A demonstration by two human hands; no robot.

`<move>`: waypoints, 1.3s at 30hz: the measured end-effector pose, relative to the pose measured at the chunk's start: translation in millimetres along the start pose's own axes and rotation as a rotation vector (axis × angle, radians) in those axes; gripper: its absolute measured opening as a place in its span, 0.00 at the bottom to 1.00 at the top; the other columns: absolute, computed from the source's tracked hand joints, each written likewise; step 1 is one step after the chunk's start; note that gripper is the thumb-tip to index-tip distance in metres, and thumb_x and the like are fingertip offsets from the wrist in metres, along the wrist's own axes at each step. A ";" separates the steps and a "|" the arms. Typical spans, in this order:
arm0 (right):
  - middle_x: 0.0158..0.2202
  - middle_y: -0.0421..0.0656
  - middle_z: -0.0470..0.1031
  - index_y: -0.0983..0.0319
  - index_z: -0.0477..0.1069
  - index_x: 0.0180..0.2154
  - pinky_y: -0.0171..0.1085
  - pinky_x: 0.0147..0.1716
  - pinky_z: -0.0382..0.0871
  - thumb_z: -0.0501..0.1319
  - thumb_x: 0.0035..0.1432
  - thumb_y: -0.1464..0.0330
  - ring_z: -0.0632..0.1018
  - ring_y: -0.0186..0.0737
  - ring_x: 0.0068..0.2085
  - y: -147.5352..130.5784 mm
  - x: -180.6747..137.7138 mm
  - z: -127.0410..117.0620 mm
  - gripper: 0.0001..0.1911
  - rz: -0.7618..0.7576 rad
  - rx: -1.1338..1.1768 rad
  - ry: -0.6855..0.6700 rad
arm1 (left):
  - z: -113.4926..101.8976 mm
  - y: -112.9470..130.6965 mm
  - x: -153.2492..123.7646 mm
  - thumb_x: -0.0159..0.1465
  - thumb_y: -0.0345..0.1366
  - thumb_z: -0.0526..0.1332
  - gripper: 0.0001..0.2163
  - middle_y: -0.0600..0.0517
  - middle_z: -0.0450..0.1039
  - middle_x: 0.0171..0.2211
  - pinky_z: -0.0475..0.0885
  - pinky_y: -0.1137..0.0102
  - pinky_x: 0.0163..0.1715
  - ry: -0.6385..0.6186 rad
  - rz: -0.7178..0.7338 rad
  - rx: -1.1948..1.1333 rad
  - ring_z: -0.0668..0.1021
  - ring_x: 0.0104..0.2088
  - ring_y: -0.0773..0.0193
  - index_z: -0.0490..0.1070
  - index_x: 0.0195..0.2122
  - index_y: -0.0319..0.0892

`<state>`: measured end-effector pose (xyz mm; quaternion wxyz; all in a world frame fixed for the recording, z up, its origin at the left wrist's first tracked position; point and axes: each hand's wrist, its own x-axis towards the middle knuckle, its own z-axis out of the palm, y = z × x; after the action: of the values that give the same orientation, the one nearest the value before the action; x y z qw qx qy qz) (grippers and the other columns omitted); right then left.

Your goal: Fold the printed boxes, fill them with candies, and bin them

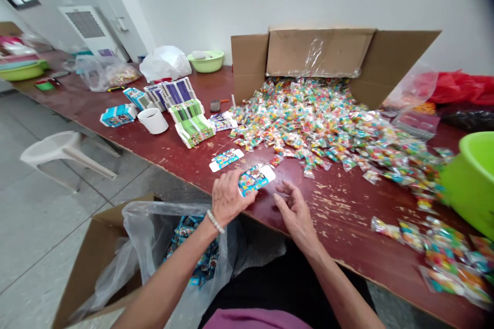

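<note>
My left hand [230, 196], with a pale bead bracelet at the wrist, grips a small blue printed candy box [254, 179] over the table's near edge. A white end flap on the box stands out toward the right. Just right of it, my right hand [295, 211] is apart from the box, its fingers loosely curled and spread, holding nothing that I can see. A flat blue carton [227, 159] lies on the table beyond my left hand. A large heap of wrapped candy packets [309, 123] spreads over the table in front of my right hand.
An opened cardboard box [320, 54] backs the heap. Stacked green cartons [193, 123] and a white tape roll [153, 121] stand at left. A green basin [473, 180] is at right. Below the table edge, a plastic-lined carton [83, 262] holds blue boxes; a white stool [65, 151] is nearby.
</note>
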<state>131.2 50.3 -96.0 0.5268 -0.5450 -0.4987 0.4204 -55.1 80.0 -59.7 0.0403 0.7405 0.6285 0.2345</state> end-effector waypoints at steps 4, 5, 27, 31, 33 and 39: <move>0.45 0.46 0.77 0.60 0.65 0.55 0.41 0.40 0.75 0.66 0.56 0.55 0.78 0.41 0.38 -6.8 2.1 1.6 0.29 0.088 0.210 0.031 | 7.5 23.8 -22.0 0.57 0.46 0.66 0.24 0.44 0.74 0.47 0.64 0.60 0.48 -0.062 -0.008 -0.277 0.75 0.47 0.47 0.68 0.53 0.46; 0.43 0.45 0.77 0.60 0.67 0.53 0.40 0.39 0.74 0.66 0.56 0.56 0.78 0.41 0.37 -7.9 2.1 0.9 0.27 0.104 0.242 0.029 | 8.7 27.9 -26.6 0.56 0.45 0.67 0.23 0.45 0.74 0.46 0.65 0.61 0.48 -0.060 -0.029 -0.386 0.75 0.46 0.47 0.70 0.52 0.47; 0.55 0.50 0.62 0.55 0.71 0.50 0.52 0.53 0.68 0.65 0.57 0.62 0.68 0.52 0.57 -35.7 -18.9 -13.8 0.19 -0.414 -0.385 -0.001 | 1.4 36.3 -46.7 0.64 0.57 0.55 0.26 0.45 0.77 0.29 0.69 0.75 0.19 -1.002 -0.532 -1.932 0.78 0.21 0.64 0.74 0.41 0.34; 0.49 0.49 0.66 0.57 0.69 0.50 0.48 0.48 0.71 0.65 0.59 0.63 0.72 0.50 0.50 -43.8 -23.2 -13.3 0.17 -0.488 -0.449 0.006 | -1.3 35.8 -47.9 0.65 0.57 0.54 0.26 0.47 0.76 0.23 0.70 0.74 0.20 -0.969 -0.561 -1.918 0.78 0.21 0.63 0.74 0.44 0.35; 0.45 0.47 0.69 0.57 0.69 0.47 0.44 0.43 0.72 0.64 0.59 0.64 0.75 0.45 0.43 -48.1 -23.0 -15.5 0.14 -0.466 -0.421 -0.102 | -2.4 35.1 -48.6 0.64 0.57 0.55 0.25 0.47 0.77 0.22 0.70 0.74 0.20 -0.981 -0.579 -1.893 0.78 0.20 0.63 0.74 0.41 0.37; 0.33 0.41 0.70 0.58 0.70 0.33 0.36 0.30 0.70 0.65 0.59 0.62 0.73 0.38 0.31 -55.3 -15.7 -20.7 0.08 -0.330 -0.273 -0.339 | -4.4 33.5 -46.2 0.66 0.57 0.54 0.26 0.43 0.79 0.24 0.71 0.76 0.20 -1.042 -0.611 -1.839 0.80 0.21 0.63 0.74 0.38 0.35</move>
<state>143.7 28.6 -40.2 0.4187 -0.4444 -0.7138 0.3430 -31.0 28.1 -57.7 0.8932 0.2494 0.2766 0.2518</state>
